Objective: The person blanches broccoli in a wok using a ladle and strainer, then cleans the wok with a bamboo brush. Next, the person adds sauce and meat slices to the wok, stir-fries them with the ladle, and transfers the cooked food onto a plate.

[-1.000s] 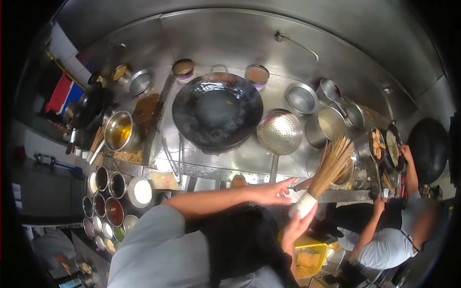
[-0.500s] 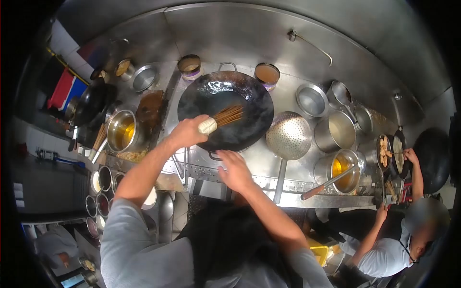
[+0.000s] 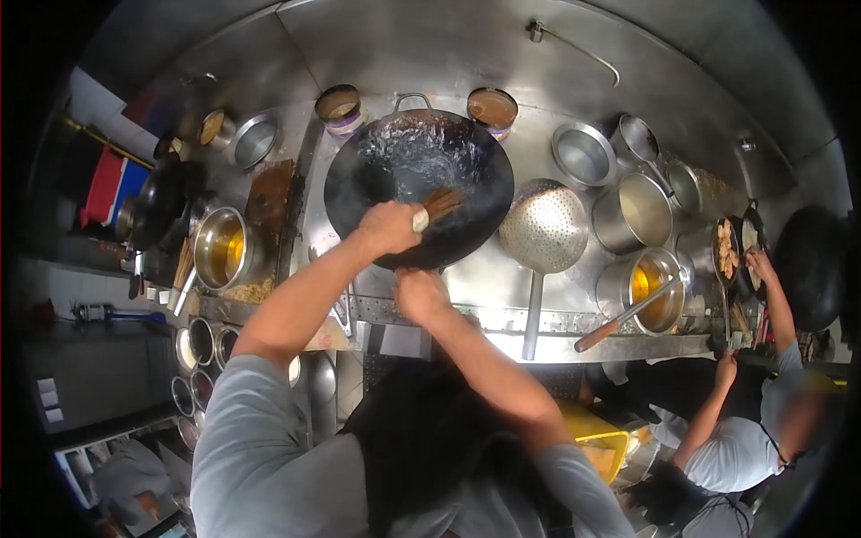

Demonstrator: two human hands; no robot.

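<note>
L hand (image 3: 392,228) closed round the pale bound end of a bamboo brush (image 3: 439,206), bristles down inside the big dark wok (image 3: 359,175), upper ctr of frame. Wok has liquid in it, streaky & pale toward the far side. R hand (image 3: 421,295) curled shut on wok's near edge; exact finger hold hidden.

Two tins behind wok, either side of its far handle: L tin (image 3: 339,106) w/ tan stuff, R tin (image 3: 491,108) w/ brownish liquid up near the rim. Just R of wok, perforated strainer (image 3: 543,226), handle toward btm of frame.

R of ctr: shallow metal bowl (image 3: 583,154), then tall pot (image 3: 632,213), pale inside, contents unclear. Below that, oil pot (image 3: 661,309) w/ amber liquid, wood-handled utensil (image 3: 598,337) lying across it. Far R, pan (image 3: 726,255) w/ orange-tan pieces, co-worker's hand (image 3: 726,369) at its handle end.

Left side: saucepan (image 3: 220,249) also w/ amber liquid; above it, metal basin (image 3: 254,141) & small can (image 3: 216,130) w/ yellowish contents. Lower L, cluster of round tubs (image 3: 202,342), some w/ dark contents, partly cut off by the person's L arm. Yellow bin (image 3: 599,437), lower R of frame, contents hard to make out.
</note>
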